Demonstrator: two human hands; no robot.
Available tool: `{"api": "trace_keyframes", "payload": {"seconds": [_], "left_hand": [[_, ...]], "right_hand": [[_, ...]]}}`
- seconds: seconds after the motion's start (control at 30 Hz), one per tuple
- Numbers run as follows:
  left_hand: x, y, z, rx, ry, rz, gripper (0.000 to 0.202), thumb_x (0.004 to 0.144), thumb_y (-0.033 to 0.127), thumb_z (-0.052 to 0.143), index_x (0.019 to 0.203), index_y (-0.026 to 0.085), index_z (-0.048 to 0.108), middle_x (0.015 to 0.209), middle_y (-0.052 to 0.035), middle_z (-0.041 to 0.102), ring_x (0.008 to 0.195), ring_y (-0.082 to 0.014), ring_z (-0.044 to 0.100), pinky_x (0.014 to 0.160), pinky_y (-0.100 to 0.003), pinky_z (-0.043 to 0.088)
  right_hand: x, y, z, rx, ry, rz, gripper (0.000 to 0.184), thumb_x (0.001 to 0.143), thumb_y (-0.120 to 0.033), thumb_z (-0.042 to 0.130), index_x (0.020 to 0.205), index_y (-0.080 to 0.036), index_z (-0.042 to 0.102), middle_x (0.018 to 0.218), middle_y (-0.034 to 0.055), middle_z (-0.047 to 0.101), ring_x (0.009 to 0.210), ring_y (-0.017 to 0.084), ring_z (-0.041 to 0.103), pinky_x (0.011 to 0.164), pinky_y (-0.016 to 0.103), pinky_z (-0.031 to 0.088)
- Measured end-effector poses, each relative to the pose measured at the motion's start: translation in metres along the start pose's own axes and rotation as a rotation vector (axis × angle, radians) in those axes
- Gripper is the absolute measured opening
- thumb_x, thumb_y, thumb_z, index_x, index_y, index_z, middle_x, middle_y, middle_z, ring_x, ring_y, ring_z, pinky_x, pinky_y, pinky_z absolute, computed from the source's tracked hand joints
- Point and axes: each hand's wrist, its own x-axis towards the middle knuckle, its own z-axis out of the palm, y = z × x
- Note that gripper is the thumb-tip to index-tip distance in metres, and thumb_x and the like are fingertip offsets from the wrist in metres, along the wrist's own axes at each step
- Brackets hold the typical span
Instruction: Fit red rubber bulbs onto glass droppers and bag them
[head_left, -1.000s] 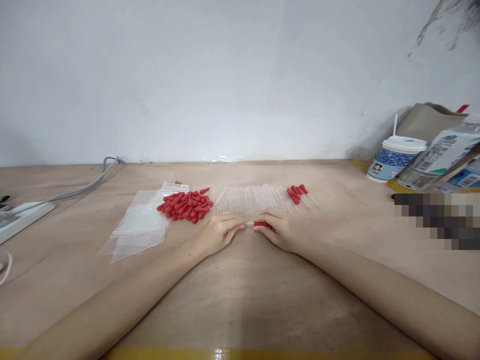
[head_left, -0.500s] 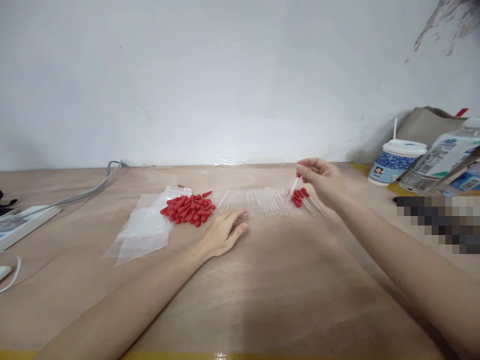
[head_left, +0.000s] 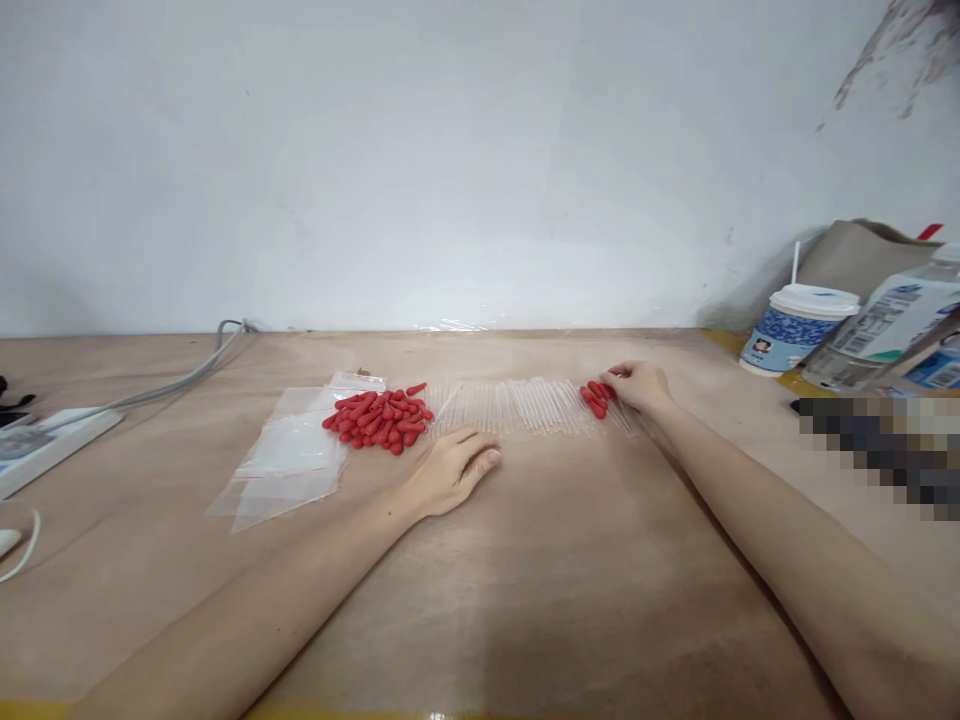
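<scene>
My left hand (head_left: 456,470) rests on the table, fingers loosely bent and thumb slightly apart, holding nothing visible. It lies just in front of a row of clear glass dropper tubes (head_left: 499,405). To its left is a heap of red rubber dropper bulbs (head_left: 381,418). Farther right, my right hand (head_left: 639,386) is low over the table, its fingers pinched at a dropper beside a small group of red-bulbed droppers (head_left: 594,400). The fingers partly cover the dropper they hold, and its thin tube is hard to make out.
Clear zip bags (head_left: 292,455) lie left of the bulb heap. A power strip (head_left: 56,450) with a grey cable (head_left: 180,383) is at the far left. At the right stand a lidded paper cup (head_left: 795,330) with a straw and a plastic bottle (head_left: 885,320). A white wall (head_left: 480,170) closes off the back.
My right hand has come down to the table with the dropper, beside the other red-bulbed droppers. My left hand has barely shifted; its fingers are a little more bent.
</scene>
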Motion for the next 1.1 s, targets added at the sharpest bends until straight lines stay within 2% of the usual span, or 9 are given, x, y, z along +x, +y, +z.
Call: {"api": "trace_keyframes", "payload": {"seconds": [0.13,0.27,0.37,0.53,0.63,0.8,0.93,1.03,1.1], "left_hand": [[0.0,-0.001,0.001,-0.002,0.001,0.021,0.027,0.092,0.028,0.037,0.099,0.015,0.059,0.093,-0.0073,0.062,0.089,-0.0182,0.056,0.079,-0.032,0.045],[0.0,-0.001,0.001,0.007,0.008,0.028,0.028,0.092,0.028,0.036,0.097,0.016,0.06,0.092,-0.0071,0.062,0.089,-0.0184,0.057,0.079,-0.032,0.045],[0.001,0.0,0.0,0.013,0.0,0.03,0.028,0.092,0.028,0.036,0.097,0.016,0.061,0.092,-0.0073,0.062,0.089,-0.0185,0.057,0.079,-0.032,0.045],[0.001,0.001,0.0,0.019,-0.012,0.022,0.029,0.093,0.028,0.035,0.097,0.015,0.061,0.093,-0.0079,0.062,0.09,-0.0187,0.057,0.08,-0.033,0.045],[0.0,0.001,0.0,0.015,0.006,0.031,0.029,0.093,0.029,0.035,0.099,0.016,0.06,0.093,-0.0074,0.063,0.09,-0.0185,0.057,0.08,-0.033,0.046],[0.0,0.0,0.0,0.011,0.008,0.031,0.028,0.092,0.029,0.036,0.099,0.016,0.06,0.094,-0.007,0.063,0.09,-0.0184,0.057,0.079,-0.033,0.046],[0.0,0.0,0.0,0.018,0.003,0.032,0.027,0.092,0.028,0.036,0.099,0.016,0.06,0.094,-0.0069,0.062,0.09,-0.0182,0.056,0.079,-0.032,0.045],[0.0,0.002,0.001,0.054,0.017,0.036,0.026,0.092,0.028,0.037,0.097,0.016,0.06,0.092,-0.0065,0.062,0.087,-0.0181,0.055,0.079,-0.033,0.044],[-0.001,0.003,0.0,0.153,0.085,-0.007,0.024,0.089,0.029,0.041,0.091,0.016,0.061,0.088,-0.0065,0.062,0.086,-0.02,0.053,0.079,-0.036,0.042]], "right_hand": [[0.003,0.004,0.001,-0.066,-0.016,-0.041,0.033,0.069,-0.036,0.06,0.093,-0.016,0.068,0.092,0.0115,0.066,0.087,0.024,0.06,0.072,0.031,0.044],[0.003,0.006,0.0,-0.089,-0.083,-0.056,0.022,0.072,-0.035,0.056,0.08,-0.019,0.069,0.08,0.0071,0.068,0.076,0.02,0.061,0.064,0.027,0.043],[0.0,0.006,-0.002,-0.102,-0.085,-0.029,0.024,0.072,-0.038,0.056,0.076,-0.017,0.068,0.075,0.0074,0.067,0.071,0.02,0.061,0.06,0.026,0.043],[-0.005,0.002,-0.009,-0.11,-0.016,-0.004,0.04,0.074,-0.049,0.052,0.088,-0.014,0.066,0.086,0.011,0.066,0.079,0.022,0.061,0.064,0.028,0.043],[-0.011,-0.005,-0.015,-0.09,0.041,-0.011,0.037,0.076,-0.048,0.05,0.087,-0.016,0.066,0.085,0.0094,0.065,0.078,0.02,0.06,0.064,0.027,0.042],[-0.025,-0.026,-0.022,-0.041,-0.128,-0.161,0.031,0.063,-0.049,0.063,0.07,-0.019,0.066,0.07,0.004,0.066,0.065,0.016,0.058,0.054,0.024,0.04],[-0.031,-0.034,-0.02,-0.071,-0.238,-0.209,0.025,0.059,-0.044,0.066,0.057,-0.02,0.065,0.061,0.0027,0.066,0.064,0.016,0.059,0.056,0.023,0.041],[-0.032,-0.036,-0.018,-0.095,-0.252,-0.198,0.025,0.06,-0.042,0.066,0.049,-0.019,0.063,0.058,0.0034,0.065,0.063,0.016,0.059,0.057,0.023,0.041],[-0.033,-0.038,-0.02,-0.116,-0.238,-0.179,0.028,0.062,-0.041,0.063,0.046,-0.019,0.062,0.057,0.0037,0.065,0.06,0.016,0.059,0.056,0.024,0.041]]}}
